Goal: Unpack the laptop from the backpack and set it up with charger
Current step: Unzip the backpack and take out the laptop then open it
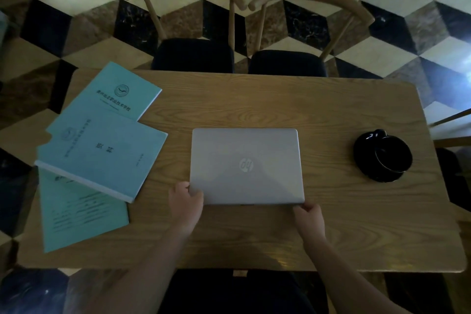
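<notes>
the laptop is lying closed and flat near the middle of the wooden table, its logo reading upside down from the wearer's side, so the hinge appears to be facing the person. the left hand is gripping the near left corner, thumb curling over the lid. the right hand is pinching the near right corner, fingers curled at the edge. both hands are holding the machine, probably squaring it or getting ready to turn it.

as for progress, the laptop is already sitting out on the table, so the unpacking looks done. no backpack and no charger are showing anywhere in view. what seems left is turning it, opening the lid, then fetching and plugging in the charger.

to the left, teal booklets are lying fanned and overlapping. to the right, well apart from the laptop, a black cup is sitting on a black saucer. two chairs are standing at the far side.
</notes>
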